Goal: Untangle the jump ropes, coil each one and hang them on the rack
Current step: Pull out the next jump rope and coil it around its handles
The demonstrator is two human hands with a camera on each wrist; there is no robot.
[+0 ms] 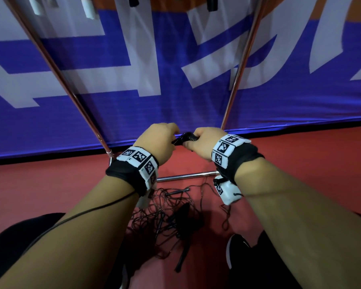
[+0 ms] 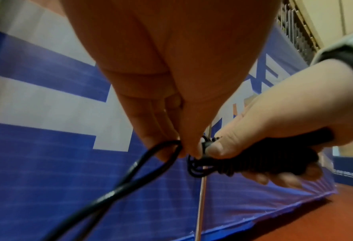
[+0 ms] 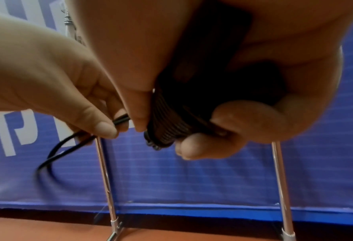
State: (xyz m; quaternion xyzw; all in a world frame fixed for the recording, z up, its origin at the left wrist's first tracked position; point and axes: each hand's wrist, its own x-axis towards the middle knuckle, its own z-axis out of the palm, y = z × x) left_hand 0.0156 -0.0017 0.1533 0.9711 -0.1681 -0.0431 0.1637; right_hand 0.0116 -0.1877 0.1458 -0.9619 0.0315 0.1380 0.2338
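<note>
Across the upper two thirds of the head view hangs a blue banner (image 1: 175,97) with large white characters, and in front of it stand the chrome uprights of the rack (image 1: 241,65), which lean inward toward the bottom centre of the frame, where a low crossbar lies on the red floor (image 1: 50,184). Below the forearms, at bottom centre, a tangle of black jump ropes (image 1: 171,217) sprawls on the floor between the person's dark shoes. At frame centre the two hands meet before the rack's foot. The right hand (image 1: 202,142) is wrapped around a bundle of black handles (image 3: 171,124) wound with cord; the bundle's long axis runs roughly level across the head view, its cord end pointing left toward the other hand. The left hand (image 1: 161,142) pinches the loose black cord (image 2: 130,171) between thumb and fingertips (image 2: 150,143) just beside that end, and a loop of it drops to the lower left in the left wrist view.
</note>
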